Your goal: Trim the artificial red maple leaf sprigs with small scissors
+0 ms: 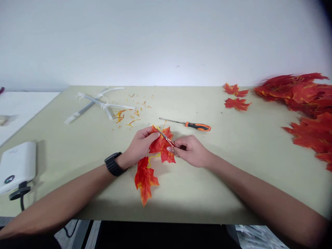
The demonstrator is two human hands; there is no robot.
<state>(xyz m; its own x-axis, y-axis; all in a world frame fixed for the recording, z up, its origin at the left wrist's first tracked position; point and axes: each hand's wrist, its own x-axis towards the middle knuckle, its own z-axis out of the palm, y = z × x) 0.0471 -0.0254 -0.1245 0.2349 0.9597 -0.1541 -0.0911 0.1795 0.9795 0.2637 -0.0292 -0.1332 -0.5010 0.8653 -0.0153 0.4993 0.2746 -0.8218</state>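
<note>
My left hand [141,145], with a black watch on its wrist, pinches an artificial maple leaf [164,148] by its upper edge. The leaf is red with orange and yellow edges. A second maple leaf [146,180] hangs lower down, joined by a thin yellow stem [154,156]. In my right hand [193,150] is a small pair of metal scissors [166,137], with my fingers at the handles. The scissors lie across the upper leaf, tips pointing up and left, close to my left thumb. Whether the blades are apart is hard to make out.
Beyond my hands lies a screwdriver [198,126] with an orange and black handle. Yellow-orange scraps [120,116] are scattered beside clear plastic tubing [90,99]. Two maple leaves [237,103] and a large leaf pile [306,93] occupy the right. A white power bank [19,164] with a cable sits left.
</note>
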